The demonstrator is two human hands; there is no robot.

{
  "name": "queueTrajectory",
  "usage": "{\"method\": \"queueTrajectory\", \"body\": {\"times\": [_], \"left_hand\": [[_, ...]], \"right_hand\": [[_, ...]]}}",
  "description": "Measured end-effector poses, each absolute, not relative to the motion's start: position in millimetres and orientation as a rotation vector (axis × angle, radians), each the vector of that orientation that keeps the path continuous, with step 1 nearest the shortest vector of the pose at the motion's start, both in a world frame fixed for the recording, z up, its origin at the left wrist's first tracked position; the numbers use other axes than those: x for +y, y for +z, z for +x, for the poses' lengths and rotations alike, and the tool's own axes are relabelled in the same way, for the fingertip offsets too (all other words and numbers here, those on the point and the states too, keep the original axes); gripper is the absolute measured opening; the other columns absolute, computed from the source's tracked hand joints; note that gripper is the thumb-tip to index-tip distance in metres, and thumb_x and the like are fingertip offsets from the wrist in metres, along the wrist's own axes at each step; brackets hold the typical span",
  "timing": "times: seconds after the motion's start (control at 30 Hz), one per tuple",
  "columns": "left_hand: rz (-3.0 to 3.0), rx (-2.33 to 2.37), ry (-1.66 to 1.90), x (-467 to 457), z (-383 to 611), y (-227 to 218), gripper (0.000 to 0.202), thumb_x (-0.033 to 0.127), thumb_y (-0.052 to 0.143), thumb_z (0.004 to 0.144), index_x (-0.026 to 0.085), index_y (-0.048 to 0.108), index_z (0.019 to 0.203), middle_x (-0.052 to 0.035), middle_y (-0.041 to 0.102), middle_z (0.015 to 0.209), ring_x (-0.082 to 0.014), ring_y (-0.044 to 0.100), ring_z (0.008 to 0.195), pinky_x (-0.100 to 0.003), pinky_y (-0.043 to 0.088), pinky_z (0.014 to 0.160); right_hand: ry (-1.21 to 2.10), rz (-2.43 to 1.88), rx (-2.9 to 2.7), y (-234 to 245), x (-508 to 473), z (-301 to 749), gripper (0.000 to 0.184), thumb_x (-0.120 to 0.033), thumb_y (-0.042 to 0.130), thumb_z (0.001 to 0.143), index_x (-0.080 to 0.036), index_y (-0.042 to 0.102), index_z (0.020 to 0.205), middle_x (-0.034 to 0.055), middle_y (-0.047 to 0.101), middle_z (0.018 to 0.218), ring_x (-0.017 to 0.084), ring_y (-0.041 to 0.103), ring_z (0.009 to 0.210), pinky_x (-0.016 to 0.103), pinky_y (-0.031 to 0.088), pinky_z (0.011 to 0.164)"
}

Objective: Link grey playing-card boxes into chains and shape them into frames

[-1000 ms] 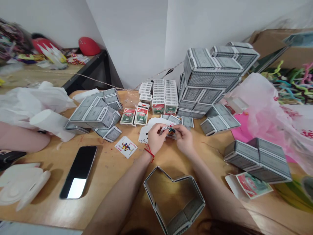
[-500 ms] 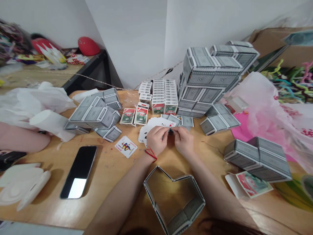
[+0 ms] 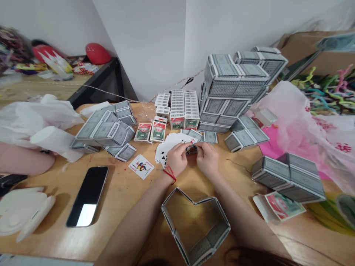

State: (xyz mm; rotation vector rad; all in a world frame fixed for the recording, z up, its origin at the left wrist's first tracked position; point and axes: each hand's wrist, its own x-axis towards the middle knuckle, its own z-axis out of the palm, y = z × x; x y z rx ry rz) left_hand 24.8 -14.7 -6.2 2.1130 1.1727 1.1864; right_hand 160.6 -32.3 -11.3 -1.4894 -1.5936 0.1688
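Playing card (image 3: 191, 149): held up between both hands, just in front of the fanned cards; partly hidden by fingers, too small and blurred to read

Left hand (image 3: 177, 159): clamped on one end of the card, with thumb and fingertips together, apparently to steady that edge

Right hand (image 3: 207, 159): pinching the other end, again with fingertips together, likely for even control from both sides

Fanned cards (image 3: 172, 141): lying face up and overlapping beyond the left hand, perhaps for easy picking by the edges

Joker (image 3: 141, 167): face up to the left of the fan, well apart from it, possibly put aside as unlike the others

Heart-shaped frame (image 3: 210, 240): standing on the table (image 3: 122, 210) between the forearms, probably for closeness to the body

Tall stack (image 3: 233, 88): piled near the wall behind the right hand, seemingly to save table space

Card boxes (image 3: 177, 111): lined up in tight rows behind the fan, presumably for order

Phone (image 3: 88, 195): flat at far left, apparently out of the way of both arms
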Motion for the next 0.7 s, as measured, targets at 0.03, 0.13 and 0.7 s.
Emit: {"method": "queueTrajectory", "body": {"times": [0.03,0.13,0.7], "left_hand": [[2.099,1.184,1.197,-14.7,24.9,-5.6,0.036,0.004,0.04,0.077,0.02,0.062,0.1,-0.0057,0.067,0.094,-0.0162,0.061,0.088,-0.03,0.048,0.08],[2.057,1.238,1.234,-15.3,24.4,-2.8,0.02,0.014,0.047,0.081,0.019,0.064,0.09,-0.0052,0.068,0.085,-0.0152,0.061,0.078,-0.028,0.048,0.073],[2.145,1.246,1.36,-18.7,29.4,-2.9,0.02,0.014,0.051,0.079,0.019,0.066,0.092,-0.0044,0.068,0.086,-0.0145,0.062,0.082,-0.029,0.051,0.077]], "right_hand": [[0.176,-1.481,-1.597,-11.2,-32.3,160.4,0.021,-0.017,0.042,0.082,-0.022,0.062,0.082,0.0058,0.063,0.075,0.02,0.058,0.073,0.032,0.045,0.068],[0.197,-1.443,-1.628,-9.9,-32.9,159.0,0.021,-0.016,0.041,0.082,-0.021,0.062,0.083,0.0057,0.063,0.075,0.019,0.057,0.073,0.031,0.045,0.068],[-0.004,-1.462,-1.591,-7.4,-33.1,160.7,0.019,-0.013,0.042,0.083,-0.021,0.059,0.081,0.0043,0.062,0.074,0.018,0.056,0.071,0.031,0.045,0.067]]}}
